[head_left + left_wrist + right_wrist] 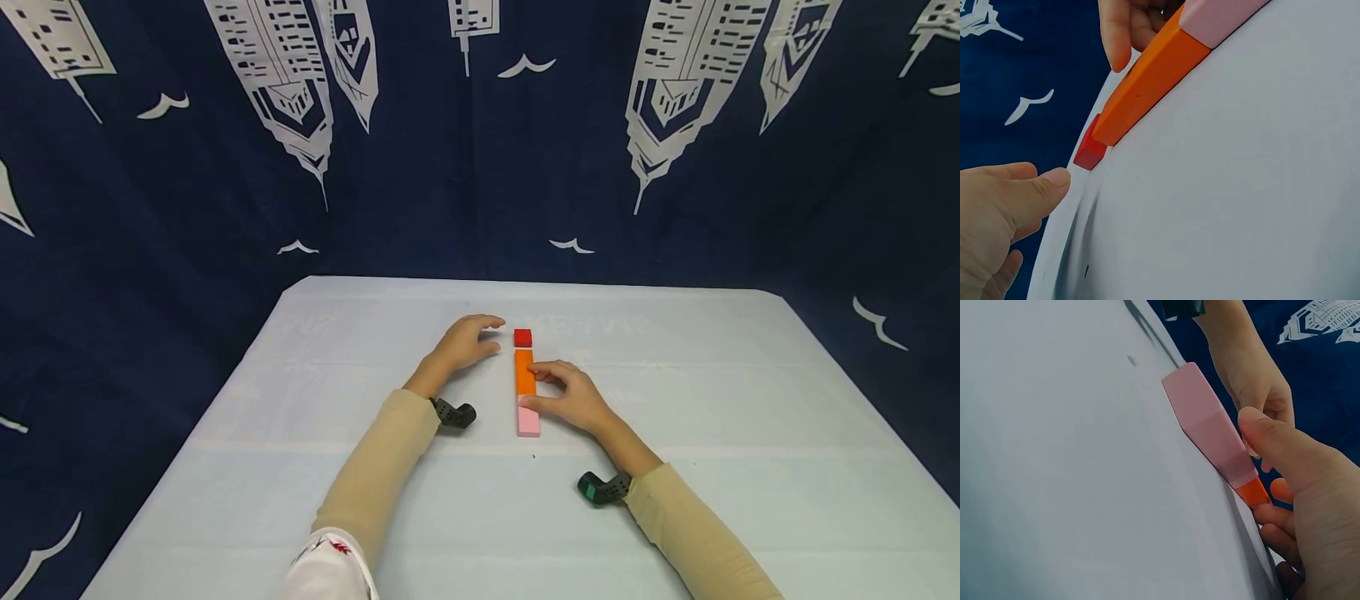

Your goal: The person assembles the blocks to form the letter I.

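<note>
Three painted blocks lie in a line on the table: a small red block (522, 337) at the far end, a longer orange block (525, 371) and a pink block (528, 423) nearest the body. Orange and pink meet end to end; a thin gap parts red from orange. My right hand (573, 400) is at the right side of the row, its index fingertip at the orange block's edge and thumb tip over the pink block near the joint. To the left, my left hand (467, 342) holds nothing, thumb and fingers apart, fingertips short of the red block.
A white-covered table (337, 533) carries the row. Behind it hangs a dark blue curtain (480, 183) printed with white buildings and birds. Black wrist devices (455, 414) sit on both wrists, beside beige sleeves (382, 475).
</note>
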Demonstrator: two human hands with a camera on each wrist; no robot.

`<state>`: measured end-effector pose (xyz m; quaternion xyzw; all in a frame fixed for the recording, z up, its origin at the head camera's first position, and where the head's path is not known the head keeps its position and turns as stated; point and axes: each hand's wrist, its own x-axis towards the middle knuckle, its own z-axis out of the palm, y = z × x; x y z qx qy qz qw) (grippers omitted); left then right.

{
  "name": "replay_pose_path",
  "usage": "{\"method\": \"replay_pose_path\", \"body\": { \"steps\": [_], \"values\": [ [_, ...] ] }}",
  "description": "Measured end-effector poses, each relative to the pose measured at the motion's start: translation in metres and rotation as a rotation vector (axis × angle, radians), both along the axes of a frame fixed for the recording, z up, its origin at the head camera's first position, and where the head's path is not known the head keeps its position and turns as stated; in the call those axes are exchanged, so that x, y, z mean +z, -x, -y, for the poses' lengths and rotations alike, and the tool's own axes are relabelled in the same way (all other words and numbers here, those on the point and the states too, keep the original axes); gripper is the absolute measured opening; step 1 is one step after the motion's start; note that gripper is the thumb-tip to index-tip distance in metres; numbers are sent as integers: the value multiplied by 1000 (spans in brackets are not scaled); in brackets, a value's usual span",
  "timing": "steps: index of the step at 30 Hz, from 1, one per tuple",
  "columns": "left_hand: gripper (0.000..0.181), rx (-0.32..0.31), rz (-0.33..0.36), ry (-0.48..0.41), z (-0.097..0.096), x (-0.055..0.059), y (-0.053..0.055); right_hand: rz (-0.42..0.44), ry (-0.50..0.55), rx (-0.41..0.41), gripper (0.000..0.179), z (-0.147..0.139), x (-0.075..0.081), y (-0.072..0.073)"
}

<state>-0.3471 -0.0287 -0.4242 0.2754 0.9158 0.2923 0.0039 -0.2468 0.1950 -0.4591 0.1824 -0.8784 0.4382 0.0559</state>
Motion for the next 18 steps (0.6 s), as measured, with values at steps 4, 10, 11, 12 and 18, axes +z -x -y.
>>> {"method": "replay_pose_path", "body": {
  "steps": [4,10,11,12,18],
  "values": [
    [44,0,-31,2,7,4,-4,27,24,-6,60,-2,2,1],
    [44,3,-61,-9,17,7,-11,44,60,-9,60,-6,9,1],
    [44,2,-67,-12,19,7,-12,44,67,-14,60,-7,10,1],
    [44,0,-74,-15,21,8,-14,38,66,-19,60,-9,11,0],
    [43,5,-106,-30,38,14,-25,6,24,-56,59,-25,18,-3]
  ]
}}
